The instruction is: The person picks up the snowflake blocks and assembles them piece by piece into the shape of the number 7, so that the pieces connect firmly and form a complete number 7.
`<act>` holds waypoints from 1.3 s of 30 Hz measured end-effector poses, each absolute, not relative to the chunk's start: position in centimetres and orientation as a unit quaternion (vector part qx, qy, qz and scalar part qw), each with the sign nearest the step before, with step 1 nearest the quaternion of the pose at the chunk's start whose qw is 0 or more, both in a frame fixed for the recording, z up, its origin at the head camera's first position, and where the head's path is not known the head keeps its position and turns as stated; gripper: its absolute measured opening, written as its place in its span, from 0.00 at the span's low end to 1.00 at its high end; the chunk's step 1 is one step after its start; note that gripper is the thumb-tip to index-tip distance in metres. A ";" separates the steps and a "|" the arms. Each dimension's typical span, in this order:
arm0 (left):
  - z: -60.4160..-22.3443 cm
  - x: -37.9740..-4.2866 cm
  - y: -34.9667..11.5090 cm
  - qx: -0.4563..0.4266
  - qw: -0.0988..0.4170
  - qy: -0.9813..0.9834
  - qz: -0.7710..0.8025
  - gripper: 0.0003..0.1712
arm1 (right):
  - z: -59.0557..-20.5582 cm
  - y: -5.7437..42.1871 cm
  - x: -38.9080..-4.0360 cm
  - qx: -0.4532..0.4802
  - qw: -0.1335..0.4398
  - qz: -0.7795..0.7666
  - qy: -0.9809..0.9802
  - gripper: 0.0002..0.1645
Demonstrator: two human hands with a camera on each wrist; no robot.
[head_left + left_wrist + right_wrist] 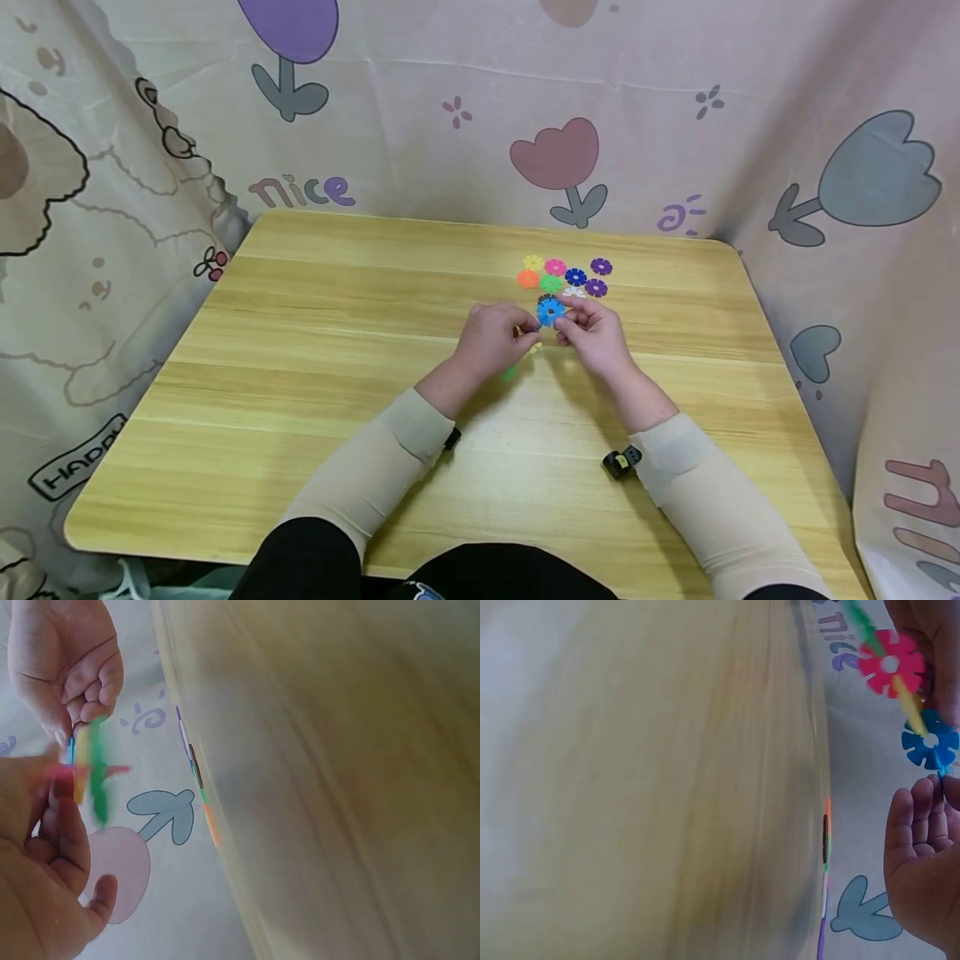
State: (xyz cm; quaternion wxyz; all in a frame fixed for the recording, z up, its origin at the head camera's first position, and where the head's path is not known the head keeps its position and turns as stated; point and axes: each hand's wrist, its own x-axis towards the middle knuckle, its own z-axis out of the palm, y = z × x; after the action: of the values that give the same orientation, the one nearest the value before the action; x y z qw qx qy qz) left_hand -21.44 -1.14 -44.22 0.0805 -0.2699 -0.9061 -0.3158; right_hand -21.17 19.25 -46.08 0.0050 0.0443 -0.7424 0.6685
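Notched plastic snowflake discs, slotted together as a chain, are held between my two hands above the table. My left hand grips the chain near a blue disc. At that end my right hand pinches a light blue disc between thumb and fingers. A yellow disc, a pink disc and a green disc follow along the chain. The green one is blurred in both wrist views. In the head view, my left fingers hide much of the chain.
Loose discs lie flat on the wooden table beyond my hands: orange, yellow, pink, green, dark blue, white and two purple. A printed curtain hangs behind the table.
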 end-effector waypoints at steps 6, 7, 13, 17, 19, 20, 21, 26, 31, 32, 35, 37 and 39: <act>-44.3 -21.6 -1.2 -0.253 0.058 -0.897 -0.358 0.11 | -46.0 19.6 -21.1 0.038 0.004 0.659 -0.751 0.12; -44.3 -21.6 -1.2 -0.242 0.060 -0.896 -0.367 0.12 | -45.9 19.6 -21.0 0.042 0.003 0.657 -0.753 0.12; -44.4 -21.7 -1.2 -0.194 0.029 -0.884 -0.423 0.17 | -45.6 19.4 -20.9 0.058 -0.011 0.652 -0.756 0.12; -44.4 -21.7 -1.0 -0.178 0.003 -0.873 -0.454 0.15 | -45.5 19.2 -20.8 0.059 -0.025 0.654 -0.754 0.13; -44.4 -21.7 -1.0 -0.172 -0.002 -0.868 -0.465 0.14 | -45.5 19.1 -20.8 0.059 -0.030 0.655 -0.752 0.13; -44.4 -21.7 -1.0 -0.169 -0.005 -0.865 -0.472 0.14 | -45.5 19.1 -20.8 0.059 -0.031 0.656 -0.751 0.13; -44.4 -21.7 -1.0 -0.165 -0.009 -0.862 -0.480 0.13 | -45.6 19.1 -20.8 0.060 -0.033 0.657 -0.751 0.13; -44.4 -21.8 -1.3 -0.136 -0.024 -0.844 -0.519 0.12 | -45.7 19.3 -21.0 0.061 -0.026 0.652 -0.755 0.13; -44.4 -21.7 -1.6 -0.112 -0.019 -0.846 -0.521 0.12 | -46.0 20.6 -21.6 0.049 0.017 0.633 -0.772 0.13; -44.4 -21.7 -1.6 -0.109 -0.018 -0.846 -0.521 0.12 | -46.0 20.9 -21.8 0.044 0.025 0.626 -0.778 0.13; -44.4 -21.6 -1.8 -0.107 -0.015 -0.847 -0.520 0.11 | -46.1 21.7 -22.3 0.030 0.040 0.599 -0.799 0.12; -44.4 -21.6 -1.9 -0.106 -0.012 -0.849 -0.518 0.11 | -46.2 22.2 -22.7 0.019 0.050 0.568 -0.821 0.11; -44.5 -21.6 -1.9 -0.106 -0.011 -0.850 -0.516 0.11 | -46.2 22.6 -23.1 0.010 0.061 0.534 -0.843 0.11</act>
State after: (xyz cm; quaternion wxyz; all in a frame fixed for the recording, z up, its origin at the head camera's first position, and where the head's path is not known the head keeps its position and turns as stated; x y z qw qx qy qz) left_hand -21.62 -1.94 -44.47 -0.0107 -0.1062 -0.8501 -0.5157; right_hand -23.07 22.63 -46.23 0.0607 0.0103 -0.8434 0.5337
